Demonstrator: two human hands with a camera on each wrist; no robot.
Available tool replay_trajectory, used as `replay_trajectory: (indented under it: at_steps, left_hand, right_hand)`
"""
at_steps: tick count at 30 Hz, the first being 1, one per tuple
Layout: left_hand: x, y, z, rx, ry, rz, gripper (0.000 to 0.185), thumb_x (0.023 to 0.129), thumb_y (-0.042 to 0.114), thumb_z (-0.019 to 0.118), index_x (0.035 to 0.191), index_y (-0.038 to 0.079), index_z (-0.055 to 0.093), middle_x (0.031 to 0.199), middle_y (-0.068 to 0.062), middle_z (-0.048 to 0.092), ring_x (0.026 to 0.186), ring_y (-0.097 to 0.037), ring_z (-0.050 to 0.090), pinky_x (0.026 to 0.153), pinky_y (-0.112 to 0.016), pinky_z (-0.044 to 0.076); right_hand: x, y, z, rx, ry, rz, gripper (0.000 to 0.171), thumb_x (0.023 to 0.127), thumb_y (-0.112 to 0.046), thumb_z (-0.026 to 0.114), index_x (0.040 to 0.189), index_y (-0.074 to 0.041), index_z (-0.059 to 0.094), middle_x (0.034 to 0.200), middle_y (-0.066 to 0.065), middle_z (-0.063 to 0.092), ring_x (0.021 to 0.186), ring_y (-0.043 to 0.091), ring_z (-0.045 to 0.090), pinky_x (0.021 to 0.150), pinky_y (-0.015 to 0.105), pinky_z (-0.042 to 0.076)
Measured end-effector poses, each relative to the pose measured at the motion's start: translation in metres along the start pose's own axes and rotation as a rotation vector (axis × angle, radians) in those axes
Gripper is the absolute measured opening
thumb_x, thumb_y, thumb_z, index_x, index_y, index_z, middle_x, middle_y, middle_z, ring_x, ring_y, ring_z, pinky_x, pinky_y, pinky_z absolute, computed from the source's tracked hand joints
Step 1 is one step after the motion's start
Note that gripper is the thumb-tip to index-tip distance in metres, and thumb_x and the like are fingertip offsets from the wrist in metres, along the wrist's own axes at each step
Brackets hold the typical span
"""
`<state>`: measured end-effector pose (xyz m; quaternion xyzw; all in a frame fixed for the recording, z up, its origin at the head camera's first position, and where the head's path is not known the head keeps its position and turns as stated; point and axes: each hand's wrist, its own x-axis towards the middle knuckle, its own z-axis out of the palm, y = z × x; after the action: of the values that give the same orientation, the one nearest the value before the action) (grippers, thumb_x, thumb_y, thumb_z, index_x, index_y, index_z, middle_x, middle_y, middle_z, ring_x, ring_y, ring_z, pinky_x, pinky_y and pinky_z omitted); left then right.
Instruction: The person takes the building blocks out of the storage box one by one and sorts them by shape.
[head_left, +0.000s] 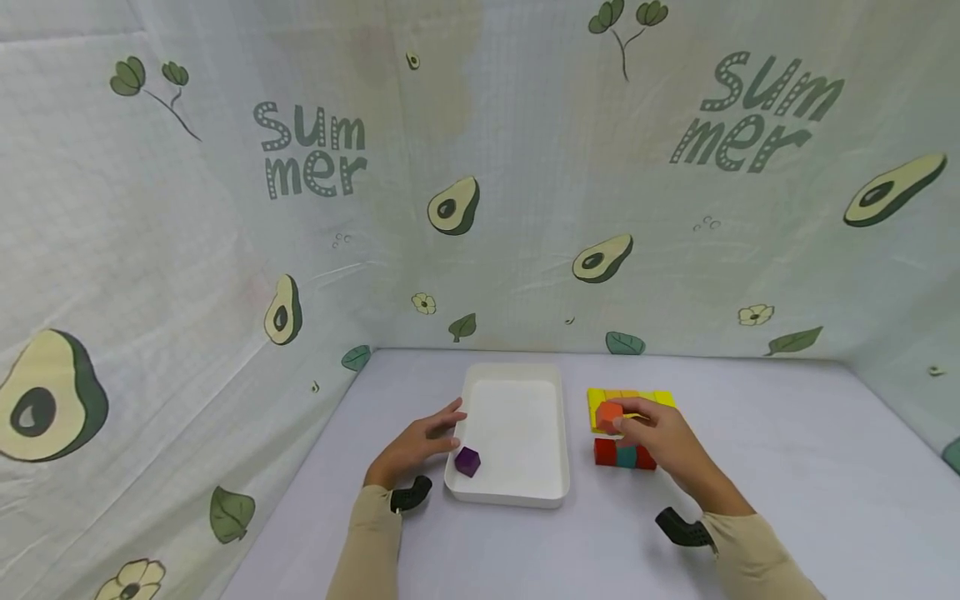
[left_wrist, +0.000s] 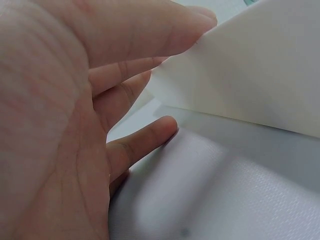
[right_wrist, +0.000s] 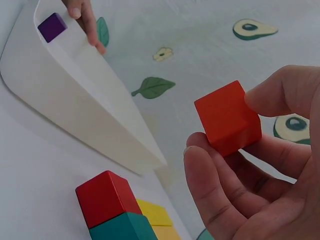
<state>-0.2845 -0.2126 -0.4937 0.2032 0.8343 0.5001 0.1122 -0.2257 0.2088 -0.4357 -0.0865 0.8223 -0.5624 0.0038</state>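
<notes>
My right hand [head_left: 654,437] pinches an orange cube [head_left: 609,415] [right_wrist: 228,118] between thumb and fingers, lifted above a group of blocks: a yellow block [head_left: 630,398], a red block [head_left: 604,451] [right_wrist: 104,196] and a teal block [head_left: 627,456] [right_wrist: 122,227]. A white tray [head_left: 517,492] [right_wrist: 75,95] lies to the left of the blocks. A purple cube [head_left: 467,461] [right_wrist: 52,27] sits in its near left corner. My left hand [head_left: 420,442] rests against the tray's left wall [left_wrist: 250,70], fingers [left_wrist: 145,140] straight and relaxed.
The table is covered in a pale lilac cloth [head_left: 787,467]. Fabric walls printed with avocados and "Summer" [head_left: 311,158] close it in at the back and both sides. Black wrist camera mounts [head_left: 682,529] sit on both forearms.
</notes>
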Motion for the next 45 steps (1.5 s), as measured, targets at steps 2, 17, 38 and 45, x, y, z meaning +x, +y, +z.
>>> replay_trajectory:
  at_steps: [2,17,38,45]
  left_hand:
    - [0.001,0.000,0.000,0.002,-0.004,0.003,0.057,0.096,0.032,0.068,0.149,0.021,0.051,0.161,0.020,0.025,0.148,-0.018,0.028,0.119,-0.051,0.021]
    - [0.000,-0.005,-0.001,-0.015,0.005,0.006,0.055,0.095,0.033,0.069,0.147,0.023,0.053,0.159,0.023,0.026,0.150,-0.016,0.023,0.120,-0.051,0.019]
    - [0.000,-0.004,-0.001,-0.014,0.000,0.013,0.055,0.097,0.031,0.067,0.148,0.021,0.052,0.160,0.022,0.026,0.148,-0.017,0.027,0.119,-0.051,0.021]
    - [0.001,-0.004,0.000,-0.010,-0.002,0.012,0.055,0.096,0.032,0.067,0.148,0.021,0.052,0.160,0.021,0.025,0.148,-0.017,0.029,0.119,-0.050,0.022]
  right_hand:
    - [-0.001,0.002,-0.003,-0.012,0.005,0.015,0.045,0.101,-0.032,0.060,0.138,-0.005,0.057,0.122,0.015,0.062,0.090,0.030,0.068,0.085,0.030,0.055]
    - [-0.013,0.016,-0.026,-0.107,0.030,0.136,0.059,0.099,-0.042,0.061,0.143,-0.002,0.051,0.133,0.019,0.056,0.093,0.024,0.065,0.095,0.048,0.053]
    - [-0.024,0.038,-0.049,-0.092,0.021,0.205,0.060,0.100,-0.034,0.061,0.142,0.006,0.047,0.134,0.021,0.057,0.105,0.028,0.062,0.084,0.030,0.057]
    - [-0.026,0.042,-0.056,-0.129,0.009,0.252,0.059,0.099,-0.033,0.061,0.142,0.005,0.047,0.131,0.020,0.059,0.102,0.027,0.062,0.089,0.040,0.056]
